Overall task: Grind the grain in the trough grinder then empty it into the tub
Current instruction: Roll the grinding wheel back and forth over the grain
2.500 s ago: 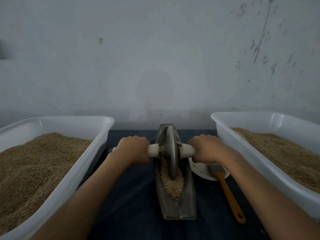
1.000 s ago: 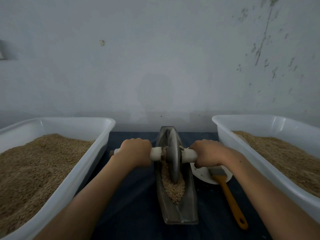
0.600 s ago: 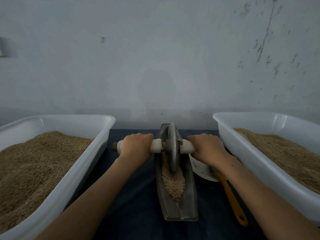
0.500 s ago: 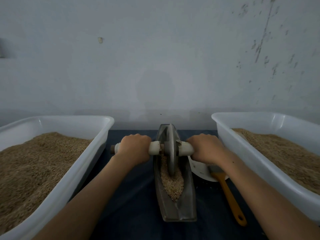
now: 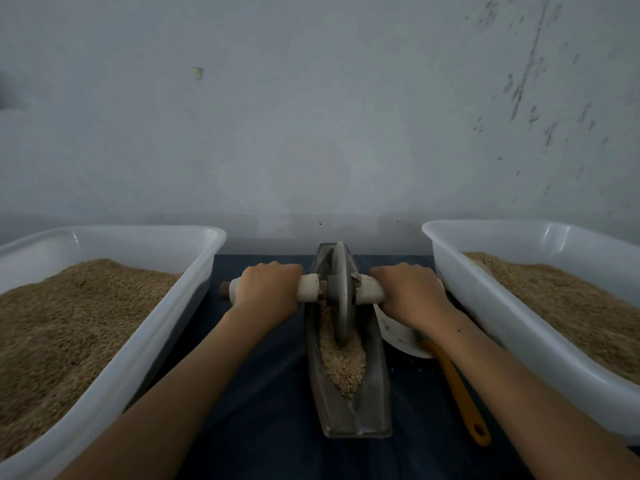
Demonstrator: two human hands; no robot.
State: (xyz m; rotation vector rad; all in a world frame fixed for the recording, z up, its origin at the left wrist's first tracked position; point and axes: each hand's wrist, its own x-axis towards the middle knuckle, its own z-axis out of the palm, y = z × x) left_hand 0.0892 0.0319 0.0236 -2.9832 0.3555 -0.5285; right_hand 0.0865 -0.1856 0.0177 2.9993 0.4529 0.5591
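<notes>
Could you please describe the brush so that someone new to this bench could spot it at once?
Start at the metal trough in the middle and look toward the right tub. Between them, partly under the right forearm, lies the brush, by a white dish. Its orange handle is the only bright colour there.

Pale grey-blue plaster wall filling the upper half of the view, scuffed with dark flecks and a long streak toward the upper right; a small chipped spot at upper left. Below, a work surface under a dark blue covering, possibly cloth. Light dim, even, without hard shadows
</notes>
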